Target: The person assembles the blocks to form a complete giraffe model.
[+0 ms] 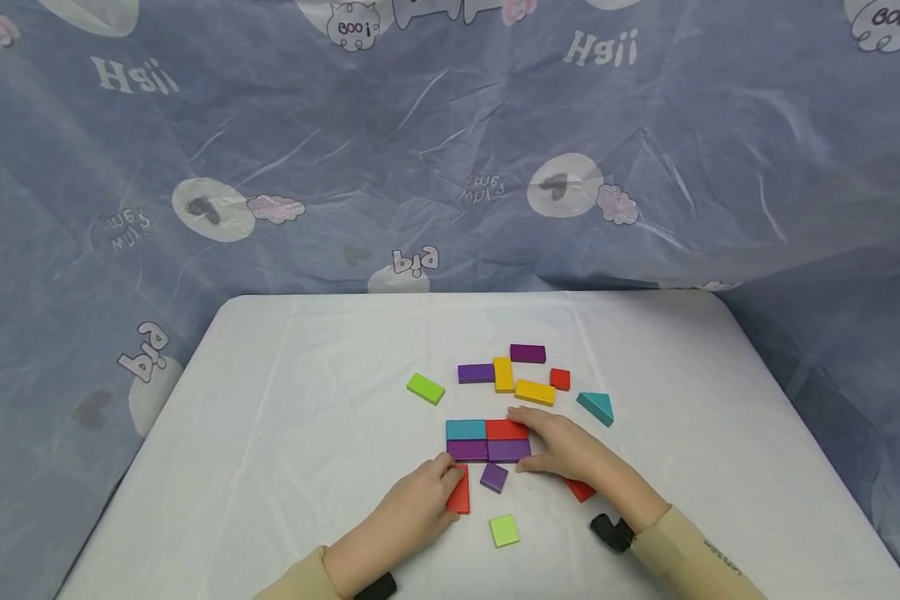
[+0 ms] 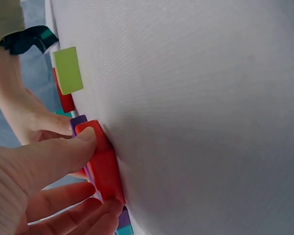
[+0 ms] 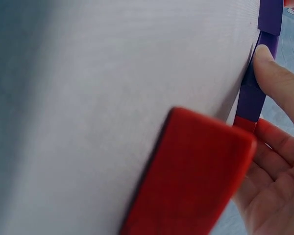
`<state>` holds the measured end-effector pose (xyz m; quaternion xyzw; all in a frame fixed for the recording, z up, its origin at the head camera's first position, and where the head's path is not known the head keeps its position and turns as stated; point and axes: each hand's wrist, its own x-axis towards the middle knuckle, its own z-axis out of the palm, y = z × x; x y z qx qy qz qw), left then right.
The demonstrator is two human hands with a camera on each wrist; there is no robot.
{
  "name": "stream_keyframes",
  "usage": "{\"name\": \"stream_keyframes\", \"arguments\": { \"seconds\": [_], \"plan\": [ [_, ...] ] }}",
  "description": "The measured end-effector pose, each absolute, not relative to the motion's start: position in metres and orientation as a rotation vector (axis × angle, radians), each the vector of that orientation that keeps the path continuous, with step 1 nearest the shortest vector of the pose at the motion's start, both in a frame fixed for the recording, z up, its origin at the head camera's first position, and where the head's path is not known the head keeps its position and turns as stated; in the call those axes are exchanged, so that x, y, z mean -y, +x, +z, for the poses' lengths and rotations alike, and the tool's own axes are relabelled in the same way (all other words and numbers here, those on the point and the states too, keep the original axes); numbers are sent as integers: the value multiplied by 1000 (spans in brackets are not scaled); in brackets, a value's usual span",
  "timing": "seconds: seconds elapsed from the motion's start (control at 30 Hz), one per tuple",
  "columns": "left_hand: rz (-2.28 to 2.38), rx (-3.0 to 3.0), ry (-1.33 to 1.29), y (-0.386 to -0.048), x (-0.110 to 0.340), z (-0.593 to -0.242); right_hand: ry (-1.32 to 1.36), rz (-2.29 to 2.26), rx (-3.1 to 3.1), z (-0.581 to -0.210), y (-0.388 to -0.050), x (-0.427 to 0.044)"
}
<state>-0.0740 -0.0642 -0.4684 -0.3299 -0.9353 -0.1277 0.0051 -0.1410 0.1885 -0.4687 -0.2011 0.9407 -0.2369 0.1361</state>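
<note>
In the head view a teal block (image 1: 466, 430) and a red block (image 1: 506, 430) lie side by side above two purple blocks (image 1: 467, 451), all touching. My left hand (image 1: 408, 508) pinches an upright-lying red block (image 1: 460, 490) between thumb and fingers, just below the left purple block; the left wrist view shows the thumb on one end of that red block (image 2: 105, 166). My right hand (image 1: 573, 450) spans the right end of the group, fingers at the red block and thumb by the right purple block (image 3: 251, 100).
Behind the group lie purple blocks (image 1: 528, 354), yellow blocks (image 1: 535, 392), a small red block (image 1: 560, 379), a green block (image 1: 426, 389) and a teal triangle (image 1: 597, 407). Nearer are a small purple block (image 1: 494, 477), a green square (image 1: 505, 531) and a red block (image 1: 581, 490) beneath my right forearm.
</note>
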Motion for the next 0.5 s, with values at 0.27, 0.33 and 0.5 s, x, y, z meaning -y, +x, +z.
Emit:
{"name": "stream_keyframes", "arguments": {
  "seconds": [0.27,0.33,0.5],
  "plan": [
    [-371,2922,-984,-75,62,-472,-597,-705,-2720,-468,-140,-189],
    [-365,2931,-976,-76,63,-472,-594,-699,-2722,-468,-140,-189],
    [-298,2960,-1007,-80,68,-471,-591,-701,-2720,-468,-140,-188]
  ]
}}
